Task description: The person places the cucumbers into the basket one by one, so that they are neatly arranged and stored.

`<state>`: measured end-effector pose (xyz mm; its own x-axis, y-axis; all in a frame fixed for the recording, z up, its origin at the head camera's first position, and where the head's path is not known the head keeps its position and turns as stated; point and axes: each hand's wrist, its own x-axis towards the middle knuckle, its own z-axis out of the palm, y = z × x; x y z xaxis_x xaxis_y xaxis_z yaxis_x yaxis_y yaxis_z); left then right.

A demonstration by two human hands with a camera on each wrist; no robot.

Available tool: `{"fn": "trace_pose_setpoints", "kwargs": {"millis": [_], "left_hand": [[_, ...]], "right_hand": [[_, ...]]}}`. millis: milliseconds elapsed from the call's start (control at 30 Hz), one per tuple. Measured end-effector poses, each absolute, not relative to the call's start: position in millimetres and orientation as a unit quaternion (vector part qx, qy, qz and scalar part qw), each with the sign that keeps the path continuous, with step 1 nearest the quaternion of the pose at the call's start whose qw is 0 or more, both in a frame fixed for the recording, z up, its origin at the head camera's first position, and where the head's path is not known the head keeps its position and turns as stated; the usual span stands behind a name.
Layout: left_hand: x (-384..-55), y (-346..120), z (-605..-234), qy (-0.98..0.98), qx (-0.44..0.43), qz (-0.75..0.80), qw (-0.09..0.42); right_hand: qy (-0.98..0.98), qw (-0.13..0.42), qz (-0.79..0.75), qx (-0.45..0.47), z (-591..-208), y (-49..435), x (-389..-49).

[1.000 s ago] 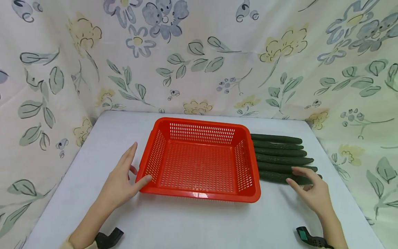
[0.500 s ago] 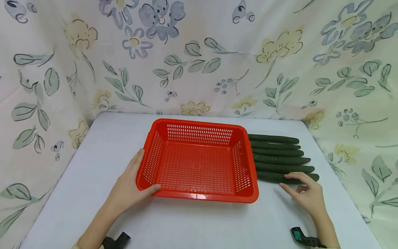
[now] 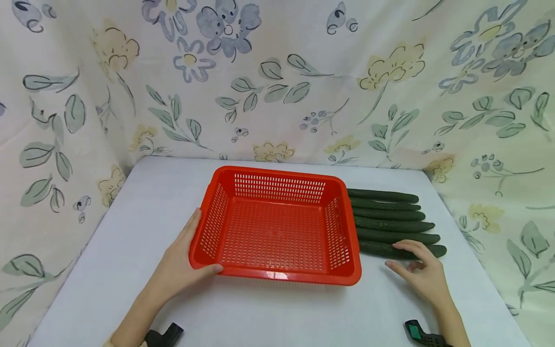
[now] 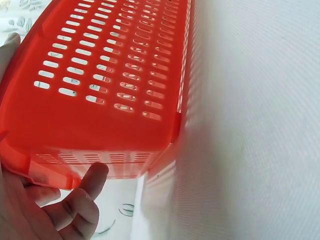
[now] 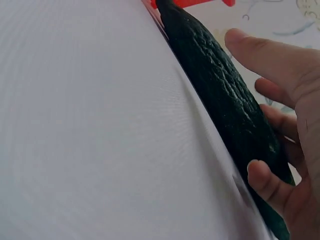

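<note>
A red plastic basket (image 3: 299,279) with slotted walls stands on the table, and its inside is bare. At its front left corner my left hand (image 3: 178,264) holds it, thumb on the front rim and fingers along the left side. The left wrist view shows those fingers (image 4: 87,187) bent against the outer wall. To the basket's right lie several dark green cucumbers (image 3: 396,225) in a row. My right hand (image 3: 422,277) hovers around the nearest cucumber (image 5: 212,75), thumb and fingers spread apart over it without a grip.
A white cloth (image 3: 269,318) covers the table. Floral curtains (image 3: 277,111) hang behind it and on both sides. The basket overlaps the cucumbers' left ends in the head view. A black wrist device (image 3: 425,334) sits by my right wrist, another (image 3: 165,335) by my left.
My left hand has moved right onto the basket's corner and now holds it. My right hand has shifted slightly left and down beside the nearest cucumber. The basket and cucumbers stay put.
</note>
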<state>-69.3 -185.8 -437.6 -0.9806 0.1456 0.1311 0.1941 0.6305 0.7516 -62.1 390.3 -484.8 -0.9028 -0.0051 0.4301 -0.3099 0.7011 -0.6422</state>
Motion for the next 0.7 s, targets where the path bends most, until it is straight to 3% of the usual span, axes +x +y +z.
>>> {"fn": "trace_pose_setpoints", "kwargs": {"millis": [700], "left_hand": [[-70.1, -189.8, -444.2, -0.882, -0.112, -0.456, 0.035]], "right_hand": [[-0.92, 0.233, 0.3, 0.097, -488.4, 395.4, -69.1]]}}
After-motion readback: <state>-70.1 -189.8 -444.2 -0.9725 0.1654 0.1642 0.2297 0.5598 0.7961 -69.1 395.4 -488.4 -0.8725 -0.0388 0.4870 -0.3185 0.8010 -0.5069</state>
